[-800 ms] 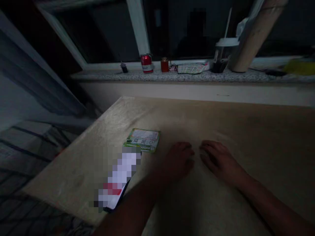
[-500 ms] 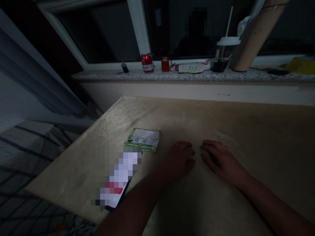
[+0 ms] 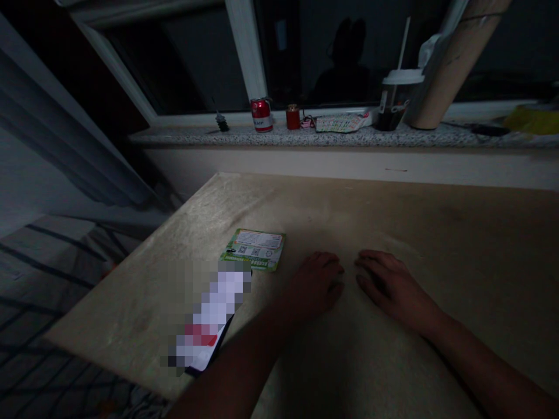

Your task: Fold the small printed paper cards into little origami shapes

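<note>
My left hand [image 3: 318,281] rests on the pale tabletop [image 3: 314,209], its fingers loosely curved, thumb apart from them, holding nothing. Just to its right, across a small gap, my right hand [image 3: 384,278] lies on the same surface with thumb and fingers apart and nothing in it. Nearest to the left hand is a green and white printed packet [image 3: 255,250], lying flat and not touched. Below the packet and left of my left forearm lies a phone [image 3: 213,320] with a lit screen, partly blurred out.
On the granite windowsill [image 3: 288,138] behind the table stand a red can [image 3: 261,115], a small orange-red jar [image 3: 293,117], a crumpled wrapper [image 3: 343,122], a lidded cup [image 3: 395,102] with a straw and a tall cardboard tube [image 3: 454,70]. Dark metal bars [image 3: 52,311] lie beyond the table's left edge.
The view has shifted very slightly. Both hands, the packet and the phone stay where they were on the table.
</note>
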`<action>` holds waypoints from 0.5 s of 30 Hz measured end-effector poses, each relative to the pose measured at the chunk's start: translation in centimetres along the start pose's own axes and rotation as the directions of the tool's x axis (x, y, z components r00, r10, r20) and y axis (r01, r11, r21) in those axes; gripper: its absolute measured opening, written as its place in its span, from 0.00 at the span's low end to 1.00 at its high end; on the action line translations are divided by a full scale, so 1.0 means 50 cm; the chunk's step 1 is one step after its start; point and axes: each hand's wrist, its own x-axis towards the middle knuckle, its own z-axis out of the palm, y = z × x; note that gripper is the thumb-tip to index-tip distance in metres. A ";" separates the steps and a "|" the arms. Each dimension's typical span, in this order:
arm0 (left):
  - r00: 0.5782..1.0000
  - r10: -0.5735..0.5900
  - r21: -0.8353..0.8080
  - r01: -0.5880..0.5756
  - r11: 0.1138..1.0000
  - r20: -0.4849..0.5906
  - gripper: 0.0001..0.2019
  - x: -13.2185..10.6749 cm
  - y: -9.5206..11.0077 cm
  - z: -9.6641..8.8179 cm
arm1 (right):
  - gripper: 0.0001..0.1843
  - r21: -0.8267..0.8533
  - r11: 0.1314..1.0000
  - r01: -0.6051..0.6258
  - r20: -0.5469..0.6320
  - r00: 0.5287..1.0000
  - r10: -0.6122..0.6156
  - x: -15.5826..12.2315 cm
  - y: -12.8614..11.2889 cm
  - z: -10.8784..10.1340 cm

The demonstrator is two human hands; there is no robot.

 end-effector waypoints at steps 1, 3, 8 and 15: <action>1.000 -0.017 0.024 0.017 1.000 -0.008 0.14 0.000 -0.001 -0.005 | 0.17 0.001 1.000 0.000 0.000 1.000 0.000 0.000 -0.001 0.000; 0.996 -0.080 0.087 0.083 0.993 -0.041 0.13 0.000 -0.006 -0.019 | 0.17 0.003 1.000 -0.004 0.002 1.000 0.004 0.001 -0.003 0.000; 0.904 -0.361 0.249 0.413 0.876 -0.230 0.14 -0.009 -0.036 -0.072 | 0.17 0.002 1.000 -0.012 0.022 1.000 0.012 0.002 -0.005 0.000; 0.778 -0.578 0.360 0.627 0.690 -0.247 0.17 -0.025 -0.067 -0.090 | 0.16 0.011 1.000 -0.005 0.004 1.000 0.005 0.003 -0.003 0.002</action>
